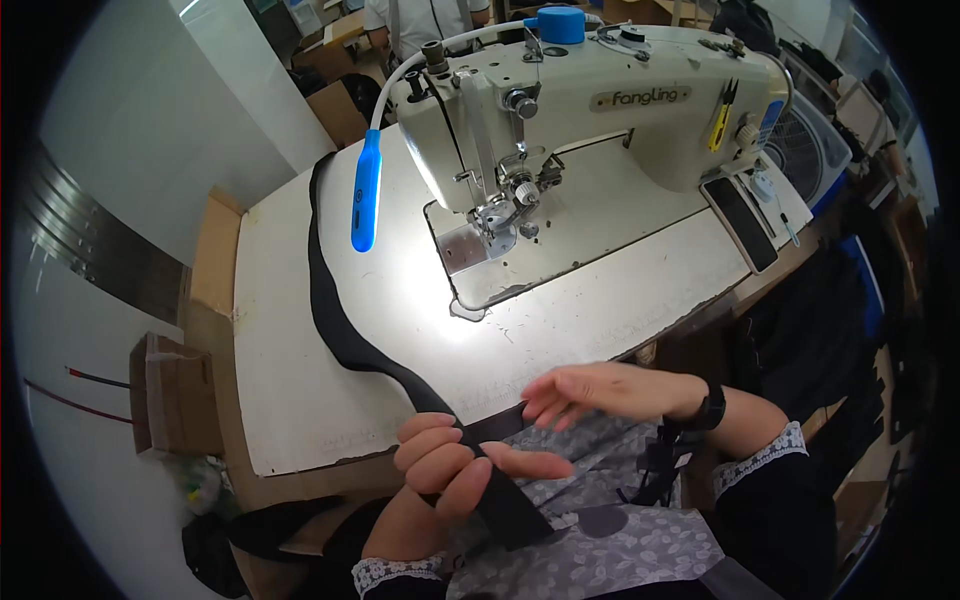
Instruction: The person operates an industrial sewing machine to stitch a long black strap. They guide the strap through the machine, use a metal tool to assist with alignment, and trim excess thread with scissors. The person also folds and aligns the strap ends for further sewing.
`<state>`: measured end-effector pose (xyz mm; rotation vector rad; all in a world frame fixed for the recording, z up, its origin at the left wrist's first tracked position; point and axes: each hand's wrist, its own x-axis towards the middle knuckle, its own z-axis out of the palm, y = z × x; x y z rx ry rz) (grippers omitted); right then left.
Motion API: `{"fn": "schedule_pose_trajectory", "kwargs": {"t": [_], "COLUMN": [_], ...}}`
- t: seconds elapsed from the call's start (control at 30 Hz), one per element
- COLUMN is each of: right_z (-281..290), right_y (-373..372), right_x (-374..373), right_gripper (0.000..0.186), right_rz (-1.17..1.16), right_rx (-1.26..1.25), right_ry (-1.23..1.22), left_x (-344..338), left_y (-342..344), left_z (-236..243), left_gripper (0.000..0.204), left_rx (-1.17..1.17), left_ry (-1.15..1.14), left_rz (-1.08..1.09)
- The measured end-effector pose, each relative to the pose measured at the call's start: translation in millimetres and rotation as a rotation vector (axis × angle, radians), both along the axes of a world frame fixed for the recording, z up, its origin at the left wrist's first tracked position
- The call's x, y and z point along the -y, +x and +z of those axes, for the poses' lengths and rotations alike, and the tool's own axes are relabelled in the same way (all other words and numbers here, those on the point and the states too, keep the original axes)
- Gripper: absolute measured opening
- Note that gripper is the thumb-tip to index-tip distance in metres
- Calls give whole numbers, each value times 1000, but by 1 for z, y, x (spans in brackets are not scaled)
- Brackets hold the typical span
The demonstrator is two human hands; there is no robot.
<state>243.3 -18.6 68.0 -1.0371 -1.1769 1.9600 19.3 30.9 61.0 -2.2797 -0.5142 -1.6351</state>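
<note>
A long black fabric strip runs over the left part of the white sewing table and off its front edge. My left hand is wrapped round the strip near its end, just in front of the table. Below that grip the strip's end lies against my grey patterned apron. To its right hovers my right hand, fingers stretched out and holding nothing I can see, with a black band on its wrist. Beyond both hands stands a cream sewing machine.
A lit blue lamp hangs from a white flexible arm left of the machine head. At the table's right lie a phone and small tools. Yellow snips rest on the machine. A cardboard box stands left; another person is behind.
</note>
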Motion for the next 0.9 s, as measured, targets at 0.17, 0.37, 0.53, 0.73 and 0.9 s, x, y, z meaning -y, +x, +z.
{"fn": "schedule_pose_trajectory", "kwargs": {"t": [0.17,0.37,0.53,0.73,0.9], "right_z": [2,-10,-26,-19,-7], "right_y": [-32,-34,-22,-27,-26], "right_x": [-8,-35,-74,-122,-107], "right_gripper": [45,27,42,45,50], "right_rz": [69,-18,3,144,141], "right_rx": [-182,122,662,723,664], "right_ry": [-124,145,526,612,556], "left_x": [31,62,38,-46,-81], "left_y": [34,8,-24,-42,-63], "left_z": [-8,-46,-35,-6,-9], "left_gripper": [44,43,43,49,49], "left_rx": [-57,-408,-415,-632,-824], "left_ry": [-107,-423,-586,-775,-925], "left_rz": [-178,-87,-120,48,93]}}
